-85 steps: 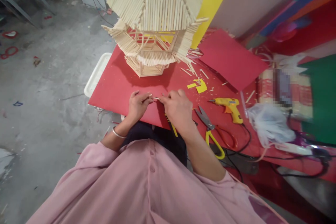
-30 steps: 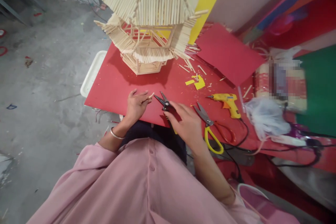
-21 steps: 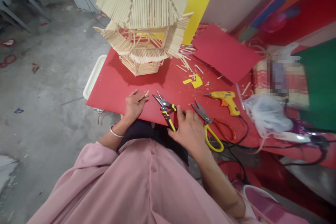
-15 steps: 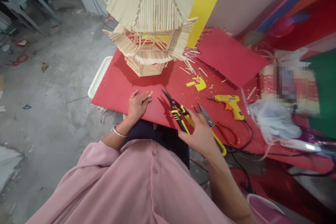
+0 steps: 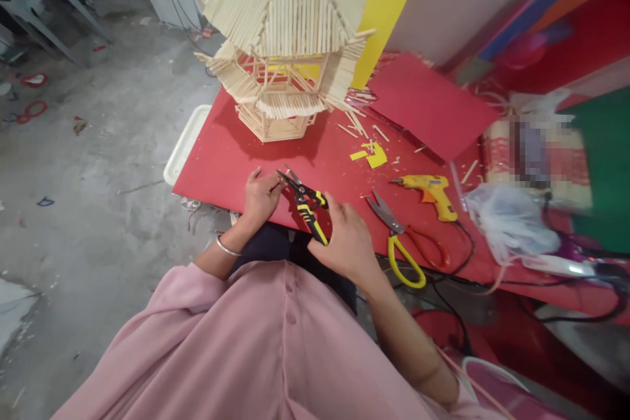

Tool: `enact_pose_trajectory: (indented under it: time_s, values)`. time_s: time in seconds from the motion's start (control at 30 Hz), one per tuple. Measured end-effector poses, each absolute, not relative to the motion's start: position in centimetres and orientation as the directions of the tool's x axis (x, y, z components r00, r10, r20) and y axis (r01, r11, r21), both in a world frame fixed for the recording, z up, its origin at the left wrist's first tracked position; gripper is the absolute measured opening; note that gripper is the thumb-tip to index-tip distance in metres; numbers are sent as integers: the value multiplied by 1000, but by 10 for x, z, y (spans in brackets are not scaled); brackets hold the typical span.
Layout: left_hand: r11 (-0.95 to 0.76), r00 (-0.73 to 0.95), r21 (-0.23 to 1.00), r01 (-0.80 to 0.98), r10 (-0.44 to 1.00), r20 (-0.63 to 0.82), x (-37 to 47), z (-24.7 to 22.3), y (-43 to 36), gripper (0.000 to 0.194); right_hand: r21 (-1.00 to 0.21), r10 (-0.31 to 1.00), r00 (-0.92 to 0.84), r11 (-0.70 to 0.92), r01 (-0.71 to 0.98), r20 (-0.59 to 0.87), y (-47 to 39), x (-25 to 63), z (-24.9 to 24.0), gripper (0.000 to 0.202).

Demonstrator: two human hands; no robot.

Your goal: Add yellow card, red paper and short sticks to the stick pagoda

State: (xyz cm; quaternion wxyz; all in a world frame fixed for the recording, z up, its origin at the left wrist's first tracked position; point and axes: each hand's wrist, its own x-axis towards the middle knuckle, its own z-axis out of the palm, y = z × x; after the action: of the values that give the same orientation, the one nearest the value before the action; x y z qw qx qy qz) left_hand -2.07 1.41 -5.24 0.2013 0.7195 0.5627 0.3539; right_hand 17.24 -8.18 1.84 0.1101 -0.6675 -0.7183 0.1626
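Note:
My right hand (image 5: 347, 233) is wrapped round the black and yellow handles of a pair of snips (image 5: 306, 202), whose parted blades point up and left. Those blade tips lie right at the fingers of my left hand (image 5: 262, 198). The left fingers are pinched on a small pale wooden stick, mostly hidden now by the fingers and blades. Beyond both hands stands a pagoda model (image 5: 290, 79) built of thin pale sticks, upright on the red tabletop (image 5: 236, 170).
Right of my hands lie scissors (image 5: 396, 230) with a yellow and a red handle, and a yellow glue gun (image 5: 430, 193) with a cord. Yellow scraps (image 5: 375, 156), loose sticks (image 5: 355, 121), a red sheet (image 5: 436, 105) and a plastic bag (image 5: 512, 220) lie farther off.
My right hand has moved left with the snips, bringing their blades to my left fingertips. The scissors are now less covered. My left hand has barely shifted.

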Motion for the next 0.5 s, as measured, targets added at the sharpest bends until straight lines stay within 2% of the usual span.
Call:
enact_pose_trajectory:
  time_s: [0.33,0.4,0.5]
  values:
    - [-312,128,679,664,943,308,-19,-57,12,22,-260,987,-111,79,962,-113,-70,166,21,88]
    - [-318,133,686,655,941,310,-20,-58,12,22,-284,991,-91,60,957,-96,-71,168,17,86]
    - [-292,107,725,624,951,291,-23,-53,15,17,-388,996,-11,-22,921,-84,-75,177,12,87]
